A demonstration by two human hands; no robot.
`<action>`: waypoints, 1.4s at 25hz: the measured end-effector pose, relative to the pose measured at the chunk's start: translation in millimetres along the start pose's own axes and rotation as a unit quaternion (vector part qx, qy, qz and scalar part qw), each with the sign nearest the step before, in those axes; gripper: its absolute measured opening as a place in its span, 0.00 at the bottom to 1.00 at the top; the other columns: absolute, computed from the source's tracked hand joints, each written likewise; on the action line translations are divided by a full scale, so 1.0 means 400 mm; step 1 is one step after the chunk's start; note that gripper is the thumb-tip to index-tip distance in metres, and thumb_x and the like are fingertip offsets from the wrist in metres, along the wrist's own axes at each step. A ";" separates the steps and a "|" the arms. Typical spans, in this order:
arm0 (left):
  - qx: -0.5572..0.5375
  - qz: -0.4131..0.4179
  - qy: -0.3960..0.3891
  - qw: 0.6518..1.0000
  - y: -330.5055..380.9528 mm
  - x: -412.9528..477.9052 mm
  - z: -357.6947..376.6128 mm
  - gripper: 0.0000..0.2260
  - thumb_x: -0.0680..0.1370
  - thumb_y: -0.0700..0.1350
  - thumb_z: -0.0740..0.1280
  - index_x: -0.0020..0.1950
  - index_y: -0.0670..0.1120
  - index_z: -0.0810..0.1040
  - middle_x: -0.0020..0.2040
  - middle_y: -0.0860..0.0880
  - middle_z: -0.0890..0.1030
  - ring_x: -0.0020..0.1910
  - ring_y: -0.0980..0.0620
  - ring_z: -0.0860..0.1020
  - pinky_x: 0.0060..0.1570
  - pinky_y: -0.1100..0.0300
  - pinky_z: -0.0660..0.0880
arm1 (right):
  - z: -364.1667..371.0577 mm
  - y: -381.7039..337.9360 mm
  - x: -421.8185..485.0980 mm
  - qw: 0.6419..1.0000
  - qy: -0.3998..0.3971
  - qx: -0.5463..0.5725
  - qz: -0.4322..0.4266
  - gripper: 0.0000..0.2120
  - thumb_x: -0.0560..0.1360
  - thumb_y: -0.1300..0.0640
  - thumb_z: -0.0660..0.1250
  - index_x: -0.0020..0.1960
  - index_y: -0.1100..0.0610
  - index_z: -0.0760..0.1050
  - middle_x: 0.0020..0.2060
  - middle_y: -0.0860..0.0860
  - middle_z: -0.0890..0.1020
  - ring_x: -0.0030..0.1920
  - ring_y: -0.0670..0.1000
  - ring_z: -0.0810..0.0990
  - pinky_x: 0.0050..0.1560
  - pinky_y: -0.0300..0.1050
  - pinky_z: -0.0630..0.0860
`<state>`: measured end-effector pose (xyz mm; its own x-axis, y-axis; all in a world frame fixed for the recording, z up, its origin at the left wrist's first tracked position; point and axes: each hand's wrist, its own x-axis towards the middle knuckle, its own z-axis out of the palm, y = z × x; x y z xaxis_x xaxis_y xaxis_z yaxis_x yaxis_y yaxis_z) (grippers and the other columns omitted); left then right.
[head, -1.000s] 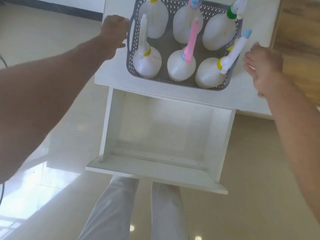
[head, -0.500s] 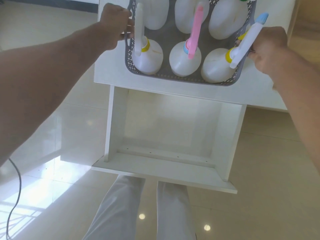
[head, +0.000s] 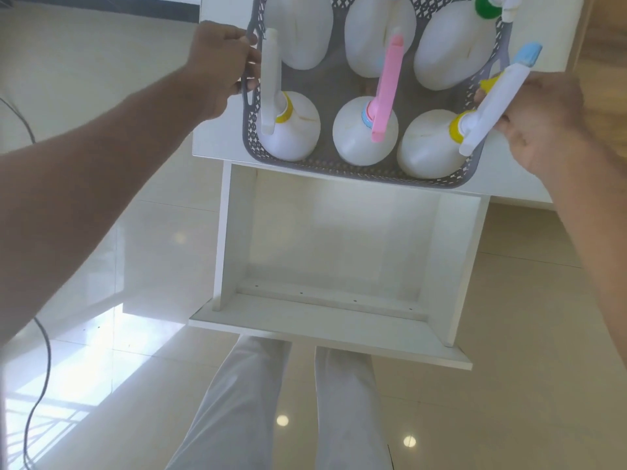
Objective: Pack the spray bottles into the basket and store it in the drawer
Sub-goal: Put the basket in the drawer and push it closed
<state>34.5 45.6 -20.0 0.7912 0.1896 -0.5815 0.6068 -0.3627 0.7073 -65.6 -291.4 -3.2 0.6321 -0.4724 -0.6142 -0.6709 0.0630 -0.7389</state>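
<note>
Our left hand [head: 220,62] has its fingers curled tight around the grey handle on the left end of the basket [head: 356,171]. The basket is a grey plastic tub with lattice-pierced walls and rounded corners; it sits on the white tabletop [head: 217,140], its near edge level with the front edge, directly above the open drawer [head: 325,320]. Six spray bottles fill it in two rows, all upright, round-bellied and of smooth white plastic. In the near row, the left bottle [head: 295,130] has a yellow collar and white trigger head, the middle bottle [head: 356,134] a long pink head running away from us, and the right bottle [head: 431,144] a yellow collar and a white head slanting out over the right rim. Our right hand [head: 543,120] is closed at that right end, its fingers pressed against the slanting head; the handle beneath is hidden. The drawer is a smooth white box, pulled out toward us.
</note>
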 end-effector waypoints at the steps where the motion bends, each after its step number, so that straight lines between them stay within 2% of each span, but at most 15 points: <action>1: 0.004 -0.001 -0.003 1.000 -0.011 -0.021 -0.010 0.09 0.81 0.36 0.60 0.55 0.42 0.79 0.35 0.51 0.78 0.24 0.58 0.74 0.37 0.59 0.75 | -0.007 0.012 -0.026 1.000 -0.001 -0.004 0.009 0.14 0.78 0.66 0.67 0.36 0.54 0.79 0.31 0.47 0.83 0.35 0.46 0.83 0.53 0.48 0.85; 4: -0.003 -0.004 -0.017 1.000 -0.063 -0.088 -0.042 0.10 0.82 0.37 0.59 0.58 0.41 0.80 0.37 0.51 0.79 0.27 0.58 0.75 0.36 0.61 0.75 | -0.020 0.066 -0.118 1.000 0.000 0.020 0.015 0.17 0.79 0.69 0.64 0.36 0.54 0.79 0.27 0.45 0.84 0.32 0.42 0.83 0.45 0.42 0.83; 7: -0.022 -0.010 -0.020 0.999 -0.139 -0.163 -0.068 0.10 0.84 0.38 0.58 0.55 0.42 0.79 0.38 0.50 0.80 0.29 0.58 0.76 0.35 0.62 0.74 | -0.036 0.134 -0.209 0.999 -0.004 0.033 0.042 0.16 0.80 0.68 0.63 0.39 0.54 0.78 0.29 0.43 0.84 0.33 0.42 0.83 0.44 0.40 0.80; 10: -0.047 -0.032 -0.019 0.998 -0.241 -0.238 -0.077 0.11 0.84 0.37 0.58 0.57 0.41 0.79 0.38 0.49 0.81 0.30 0.57 0.76 0.36 0.61 0.74 | -0.048 0.217 -0.279 0.996 -0.004 0.071 0.061 0.13 0.84 0.66 0.60 0.45 0.56 0.78 0.32 0.44 0.84 0.36 0.44 0.82 0.51 0.40 0.80; 12: -0.051 -0.053 -0.020 0.997 -0.310 -0.285 -0.075 0.11 0.84 0.37 0.57 0.57 0.42 0.80 0.39 0.49 0.81 0.33 0.55 0.76 0.38 0.59 0.74 | -0.056 0.279 -0.309 0.994 -0.007 0.086 0.073 0.13 0.84 0.67 0.58 0.47 0.57 0.78 0.37 0.49 0.82 0.38 0.47 0.80 0.58 0.47 0.77; 14: -0.052 -0.068 -0.017 0.996 -0.369 -0.321 -0.070 0.12 0.84 0.36 0.57 0.58 0.43 0.80 0.39 0.48 0.80 0.34 0.53 0.75 0.40 0.57 0.74 | -0.060 0.335 -0.331 0.994 -0.014 0.067 0.080 0.12 0.84 0.67 0.58 0.49 0.58 0.79 0.39 0.50 0.83 0.41 0.49 0.80 0.61 0.50 0.76; 16: -0.051 -0.071 -0.010 0.996 -0.410 -0.345 -0.062 0.14 0.84 0.35 0.57 0.60 0.42 0.80 0.39 0.47 0.79 0.34 0.52 0.74 0.40 0.57 0.74 | -0.062 0.385 -0.337 0.996 -0.007 0.031 0.080 0.11 0.84 0.67 0.59 0.55 0.62 0.80 0.38 0.47 0.84 0.41 0.48 0.81 0.57 0.44 0.79; 18: -0.029 -0.069 0.004 0.997 -0.442 -0.360 -0.054 0.15 0.83 0.35 0.56 0.61 0.43 0.81 0.38 0.49 0.79 0.32 0.54 0.75 0.37 0.61 0.76 | -0.061 0.424 -0.340 0.997 0.013 -0.005 0.082 0.12 0.84 0.66 0.60 0.63 0.64 0.79 0.42 0.48 0.84 0.42 0.46 0.82 0.51 0.37 0.82; 20: -0.008 -0.063 0.012 0.998 -0.470 -0.374 -0.054 0.15 0.83 0.37 0.57 0.61 0.44 0.82 0.37 0.51 0.79 0.30 0.58 0.75 0.33 0.68 0.75 | -0.065 0.455 -0.352 0.996 0.028 -0.012 0.088 0.12 0.84 0.64 0.61 0.63 0.60 0.80 0.44 0.49 0.84 0.42 0.44 0.83 0.51 0.35 0.82; 22: -0.023 -0.072 0.008 0.997 -0.498 -0.395 -0.061 0.14 0.84 0.37 0.57 0.60 0.45 0.81 0.39 0.50 0.80 0.30 0.59 0.76 0.33 0.70 0.76 | -0.072 0.477 -0.377 0.995 0.024 0.007 0.100 0.11 0.84 0.64 0.62 0.60 0.57 0.81 0.42 0.49 0.85 0.41 0.44 0.84 0.53 0.36 0.82; 26: -0.023 -0.084 0.007 0.996 -0.543 -0.419 -0.073 0.14 0.84 0.36 0.57 0.60 0.46 0.81 0.37 0.50 0.80 0.28 0.63 0.76 0.32 0.73 0.75 | -0.072 0.515 -0.409 0.993 0.028 -0.002 0.112 0.11 0.84 0.64 0.63 0.63 0.60 0.80 0.40 0.46 0.86 0.41 0.42 0.85 0.49 0.33 0.83; 30: 0.004 -0.100 0.001 0.995 -0.598 -0.403 -0.060 0.15 0.83 0.34 0.55 0.60 0.39 0.81 0.37 0.48 0.77 0.26 0.63 0.74 0.30 0.74 0.72 | -0.040 0.566 -0.390 0.993 0.037 -0.018 0.111 0.13 0.84 0.64 0.63 0.65 0.54 0.78 0.41 0.43 0.86 0.38 0.37 0.85 0.44 0.27 0.80; 33: 0.030 -0.104 -0.002 0.994 -0.643 -0.367 -0.031 0.15 0.82 0.34 0.55 0.58 0.35 0.80 0.35 0.48 0.76 0.26 0.62 0.74 0.30 0.75 0.70 | -0.020 0.631 -0.345 0.992 0.033 -0.034 0.118 0.13 0.84 0.63 0.62 0.65 0.59 0.79 0.42 0.44 0.86 0.39 0.38 0.85 0.51 0.34 0.81; 35: 0.029 -0.112 0.000 0.993 -0.677 -0.331 -0.004 0.15 0.83 0.35 0.55 0.59 0.38 0.80 0.36 0.48 0.78 0.29 0.60 0.75 0.36 0.70 0.75 | -0.003 0.671 -0.310 0.991 0.025 -0.058 0.115 0.12 0.84 0.63 0.61 0.63 0.59 0.79 0.43 0.47 0.85 0.42 0.41 0.85 0.58 0.40 0.80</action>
<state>-234.3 120.1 -133.8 0.6362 0.2709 -0.7223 0.7626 -0.3626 0.5357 -324.6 -217.1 -125.0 0.4390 -0.5012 -0.7457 -0.8366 0.0747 -0.5427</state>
